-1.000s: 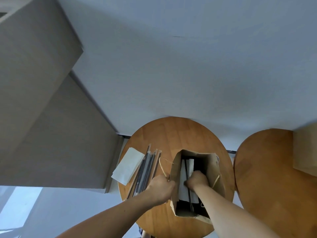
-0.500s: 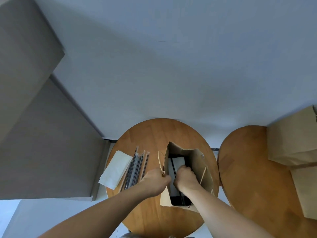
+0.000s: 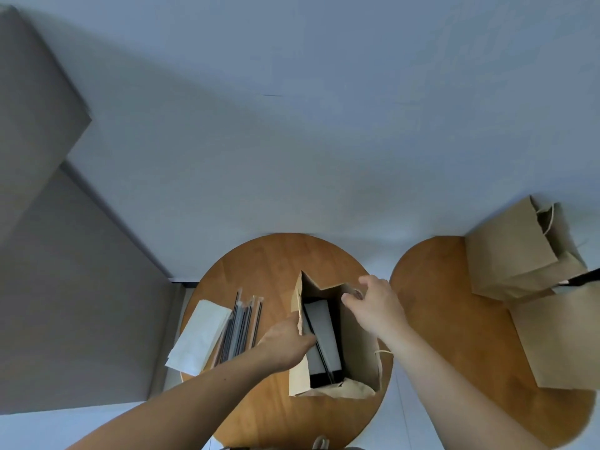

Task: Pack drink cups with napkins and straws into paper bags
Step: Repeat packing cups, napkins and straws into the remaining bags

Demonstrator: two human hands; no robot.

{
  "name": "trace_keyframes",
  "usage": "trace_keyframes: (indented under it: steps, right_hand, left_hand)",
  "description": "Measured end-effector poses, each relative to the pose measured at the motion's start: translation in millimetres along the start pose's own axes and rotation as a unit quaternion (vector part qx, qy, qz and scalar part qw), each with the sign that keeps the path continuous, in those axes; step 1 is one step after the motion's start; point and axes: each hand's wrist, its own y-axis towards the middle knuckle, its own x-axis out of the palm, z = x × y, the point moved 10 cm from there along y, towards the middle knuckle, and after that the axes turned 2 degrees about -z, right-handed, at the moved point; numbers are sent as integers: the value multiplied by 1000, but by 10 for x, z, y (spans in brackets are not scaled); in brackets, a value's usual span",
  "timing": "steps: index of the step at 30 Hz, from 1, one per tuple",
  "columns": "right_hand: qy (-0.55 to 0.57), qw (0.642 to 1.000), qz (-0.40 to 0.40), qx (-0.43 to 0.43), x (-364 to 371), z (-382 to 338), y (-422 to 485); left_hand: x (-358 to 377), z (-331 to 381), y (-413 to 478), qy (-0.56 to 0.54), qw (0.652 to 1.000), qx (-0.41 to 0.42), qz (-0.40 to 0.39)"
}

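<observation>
An open brown paper bag [image 3: 358, 349] stands on the round wooden table [image 3: 276, 264]. Inside it a white napkin [image 3: 323, 332] and a black straw [image 3: 321, 352] lie on something dark. My left hand [image 3: 285, 342] grips the bag's left rim, its fingertips hidden behind the paper. At the right rim, my right hand [image 3: 376, 306] pinches the edge. Left of the bag lie several wrapped black straws [image 3: 242, 326] and a stack of white napkins [image 3: 201, 336].
A second round wooden table [image 3: 454, 319] stands to the right, carrying two more brown paper bags [image 3: 519, 251] [image 3: 565, 336]. A grey wall panel [image 3: 81, 287] runs along the left. Behind both tables is a pale wall.
My right hand has come up out of the bag and moved to its right rim. The left hand stays on the left rim. The napkin and straw remain inside.
</observation>
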Motion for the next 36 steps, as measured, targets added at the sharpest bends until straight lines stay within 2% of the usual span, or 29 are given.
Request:
trace_keyframes:
  steps: [1,3,5,7,11,19,21,24,28,30,32,34,36]
  right_hand:
    - [64,994,-63,66,70,174,7]
    - [194,944,-201,177,278,393,-115]
    - [262,895,-290,212,454,445,-261]
    - [281,883,-313,207,598,455,-321]
    - [289,889,-315,162,889,319,-393]
    - [327,891,-291,122,1025,18,-430]
    - [326,894,-286,115,1029,-20,-417]
    - [299,914,-257,92,1012,7,-333]
    - [147,962,-228,-1,926,70,-216]
    - [55,982,-173,-43,803,116,-138]
    - [-10,994,-59,-92,554,92,-85]
    - [-85,981,48,-169,339,-6,-101]
    - [-154,955,72,-241,300,-98,-123]
  left_hand:
    - [19,5,-1,3,1000,4,-4]
    - [49,39,-17,5,1000,19,-17]
    - [76,75,-22,-2,999,33,-30]
    - [108,119,-31,-14,998,41,-42]
    - [180,248,-75,-37,996,63,-60]
    - [394,233,-64,-94,983,77,-134]
    - [324,249,-34,-75,990,79,-89]
    - [148,247,41,30,998,59,-2]
    - [27,272,88,130,990,53,22]
    - [-18,240,107,146,988,42,25]
    - [-20,221,128,155,987,45,14]
    - [-9,220,131,160,985,58,-1]
    - [-2,242,121,174,981,78,-13]
